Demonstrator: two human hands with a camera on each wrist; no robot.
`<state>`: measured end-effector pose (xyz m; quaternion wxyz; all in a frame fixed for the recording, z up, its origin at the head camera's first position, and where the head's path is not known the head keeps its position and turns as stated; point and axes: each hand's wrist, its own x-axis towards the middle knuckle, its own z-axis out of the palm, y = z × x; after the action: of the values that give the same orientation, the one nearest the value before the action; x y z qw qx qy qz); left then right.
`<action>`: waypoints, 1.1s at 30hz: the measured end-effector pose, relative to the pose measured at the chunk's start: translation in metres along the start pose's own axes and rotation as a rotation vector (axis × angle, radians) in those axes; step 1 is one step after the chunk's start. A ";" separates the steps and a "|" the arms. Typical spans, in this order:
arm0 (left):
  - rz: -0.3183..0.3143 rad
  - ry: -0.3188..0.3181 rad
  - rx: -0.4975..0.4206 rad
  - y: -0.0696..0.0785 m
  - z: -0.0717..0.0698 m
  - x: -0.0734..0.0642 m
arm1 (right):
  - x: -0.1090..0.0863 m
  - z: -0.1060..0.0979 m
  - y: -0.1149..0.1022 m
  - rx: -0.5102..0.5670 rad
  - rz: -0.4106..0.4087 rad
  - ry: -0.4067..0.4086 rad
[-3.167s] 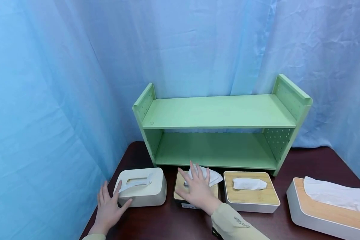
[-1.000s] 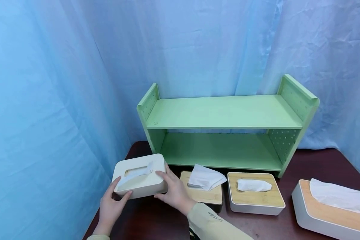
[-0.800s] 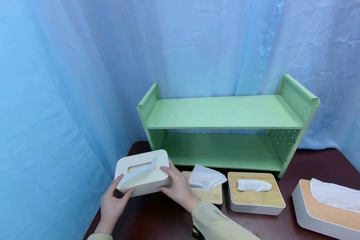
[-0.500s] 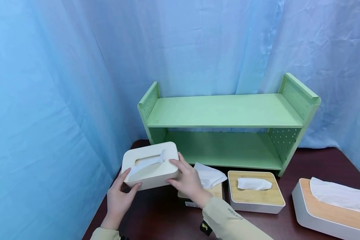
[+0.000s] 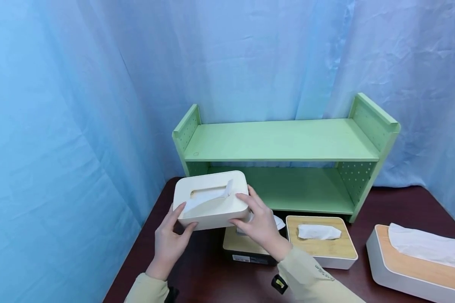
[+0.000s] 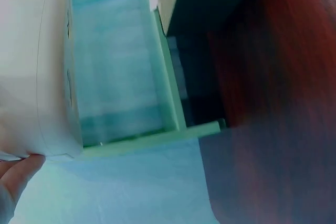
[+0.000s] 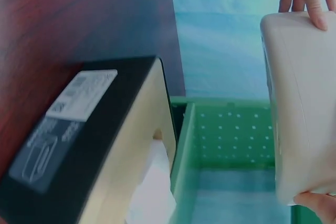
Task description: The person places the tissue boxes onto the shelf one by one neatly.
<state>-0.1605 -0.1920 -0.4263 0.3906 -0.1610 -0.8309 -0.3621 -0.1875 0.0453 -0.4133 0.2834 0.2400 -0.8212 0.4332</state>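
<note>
A white tissue box (image 5: 201,182) with a tissue lying across its slot is held up, tilted, in front of the green shelf (image 5: 280,141). My left hand (image 5: 168,244) grips its left end, thumb on the front side. On the right end my right hand (image 5: 267,229) holds on, fingers round the edge and thumb below. Partly hidden beneath the right hand stands a black tissue box (image 5: 227,254) with a wooden lid. The right wrist view shows that black tissue box (image 7: 115,124) close by, with a printed label on its side.
Right of the black box sits a white tissue box with a bamboo lid (image 5: 322,250). A larger wood-topped tissue box (image 5: 405,269) lies at the table's right. The two-tier shelf stands at the back of the dark table (image 5: 220,282), before blue curtains (image 5: 250,59).
Both hands reached open over the boxes at first; the left went to the white box and the right moved over to it. Together they lifted it and carried it rightward and up.
</note>
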 end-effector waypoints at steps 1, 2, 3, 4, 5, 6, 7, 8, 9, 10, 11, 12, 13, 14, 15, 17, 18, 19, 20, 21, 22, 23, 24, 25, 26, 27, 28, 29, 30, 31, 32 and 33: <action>0.008 -0.003 -0.001 0.002 0.002 0.002 | 0.000 -0.003 0.001 -0.005 -0.005 0.008; 0.016 -0.007 -0.003 0.004 0.004 0.003 | 0.000 -0.007 0.002 -0.009 -0.010 0.016; 0.024 -0.011 -0.010 0.006 0.006 0.005 | 0.000 -0.010 0.002 -0.009 -0.013 0.022; 0.034 -0.015 -0.016 0.008 0.009 0.006 | 0.000 -0.014 0.004 -0.007 -0.012 0.026; 0.041 -0.019 -0.022 0.009 0.011 0.007 | 0.000 -0.017 0.004 -0.002 -0.009 0.027; 0.048 -0.022 -0.029 0.011 0.013 0.009 | 0.000 -0.021 0.005 -0.001 -0.007 0.029; 0.055 -0.025 -0.041 0.013 0.015 0.010 | 0.000 -0.024 0.006 0.000 -0.003 0.031; 0.062 -0.029 -0.047 0.014 0.017 0.012 | 0.000 -0.028 0.007 0.000 0.001 0.033; 0.068 -0.034 -0.053 0.016 0.019 0.014 | 0.000 -0.031 0.007 0.002 0.004 0.036; 0.073 -0.038 -0.057 0.018 0.021 0.015 | 0.000 -0.034 0.008 0.000 0.007 0.038; 0.078 -0.039 -0.059 0.020 0.023 0.017 | 0.000 -0.037 0.008 -0.001 0.007 0.040; 0.084 -0.040 -0.058 0.022 0.024 0.019 | 0.001 -0.040 0.008 -0.004 0.008 0.043; 0.090 -0.040 -0.055 0.023 0.026 0.020 | 0.001 -0.043 0.009 -0.005 0.010 0.045; 0.100 -0.038 -0.047 0.025 0.027 0.022 | 0.001 -0.045 0.009 -0.003 0.012 0.045; 0.108 -0.038 -0.046 0.027 0.028 0.024 | 0.001 -0.048 0.009 0.002 0.016 0.045; 0.127 -0.036 -0.048 0.031 0.030 0.026 | 0.001 -0.053 0.010 0.008 0.026 0.048; 0.134 -0.038 -0.050 0.032 0.031 0.028 | 0.001 -0.055 0.010 0.010 0.030 0.051; 0.140 -0.042 -0.055 0.034 0.032 0.029 | 0.002 -0.057 0.011 0.014 0.036 0.051; 0.144 -0.046 -0.062 0.035 0.033 0.030 | 0.002 -0.059 0.010 0.017 0.036 0.054; 0.146 -0.052 -0.070 0.037 0.033 0.032 | 0.003 -0.060 0.010 0.018 0.039 0.059; 0.149 -0.056 -0.074 0.038 0.034 0.033 | 0.003 -0.062 0.010 0.014 0.039 0.063; 0.151 -0.062 -0.081 0.039 0.034 0.035 | 0.004 -0.064 0.009 0.011 0.036 0.067; 0.154 -0.063 -0.082 0.041 0.033 0.037 | 0.005 -0.066 0.008 0.005 0.035 0.071; 0.161 -0.062 -0.085 0.042 0.033 0.039 | 0.006 -0.068 0.007 0.004 0.030 0.077; 0.168 -0.061 -0.088 0.043 0.032 0.041 | 0.008 -0.070 0.006 0.002 0.024 0.082; 0.175 -0.061 -0.092 0.045 0.032 0.044 | 0.010 -0.072 0.004 0.000 0.019 0.088; 0.184 -0.059 -0.097 0.046 0.031 0.047 | 0.012 -0.074 0.003 -0.001 0.012 0.094; 0.193 -0.056 -0.100 0.048 0.030 0.050 | 0.014 -0.076 0.001 0.001 0.008 0.100; 0.204 -0.050 -0.103 0.049 0.029 0.053 | 0.017 -0.078 -0.001 0.006 0.009 0.104; 0.215 -0.046 -0.107 0.050 0.029 0.057 | 0.019 -0.080 -0.002 0.014 0.008 0.110; 0.223 -0.043 -0.109 0.052 0.028 0.060 | 0.022 -0.082 -0.004 0.015 0.008 0.118; 0.234 -0.041 -0.112 0.053 0.028 0.064 | 0.024 -0.084 -0.004 0.017 0.007 0.125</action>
<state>-0.1873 -0.1361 -0.3641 0.4036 -0.2855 -0.7928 -0.3565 -0.1806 0.1106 -0.3559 0.3308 0.2119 -0.7991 0.4552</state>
